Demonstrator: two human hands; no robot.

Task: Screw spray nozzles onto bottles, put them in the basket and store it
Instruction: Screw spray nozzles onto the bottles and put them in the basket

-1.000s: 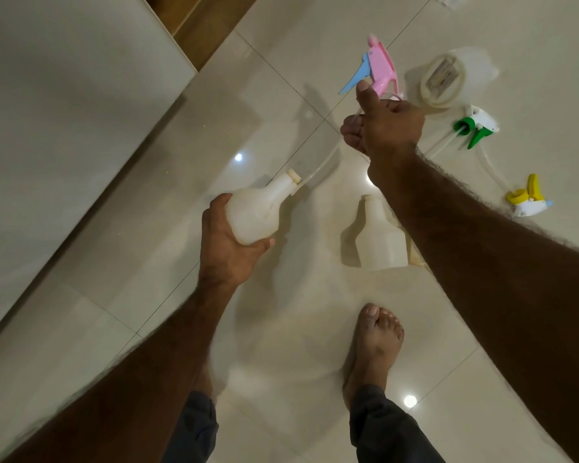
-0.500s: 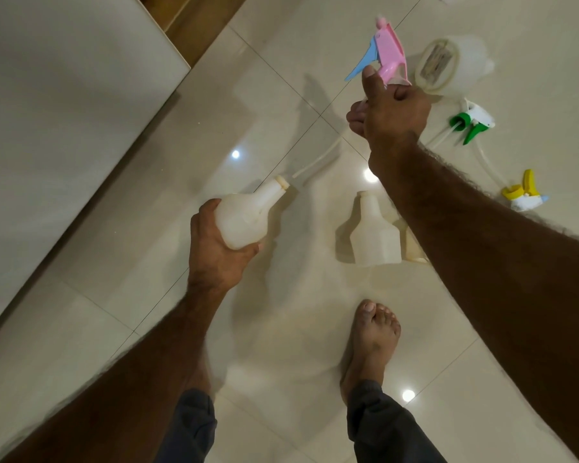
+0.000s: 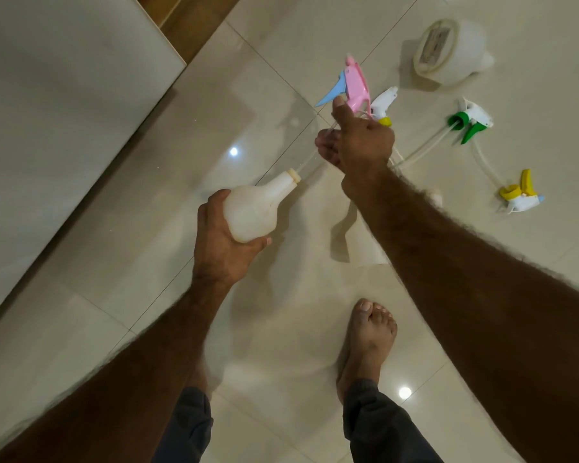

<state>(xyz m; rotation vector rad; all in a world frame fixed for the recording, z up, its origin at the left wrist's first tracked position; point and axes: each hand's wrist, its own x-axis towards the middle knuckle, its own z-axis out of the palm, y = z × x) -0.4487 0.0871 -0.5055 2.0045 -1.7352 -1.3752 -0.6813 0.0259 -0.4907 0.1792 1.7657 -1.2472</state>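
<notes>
While left hand (image 3: 221,252) grips milky white bottle (image 3: 248,212), right hand (image 3: 361,145) holds pink nozzle (image 3: 355,82) w/ blue trigger.

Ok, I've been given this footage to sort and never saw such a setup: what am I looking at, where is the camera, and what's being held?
No machine here: a person wears a wide-angle camera on the head, looking down at their own arms and a tiled floor. The left hand grips a white bottle; the right hand holds a pink spray nozzle, its thin tube reaching toward the bottle's mouth. On the floor are a green nozzle, a yellow nozzle, a white-and-yellow nozzle beyond the right hand, a tipped bottle, and a half-hidden bottle under the right forearm.
</notes>
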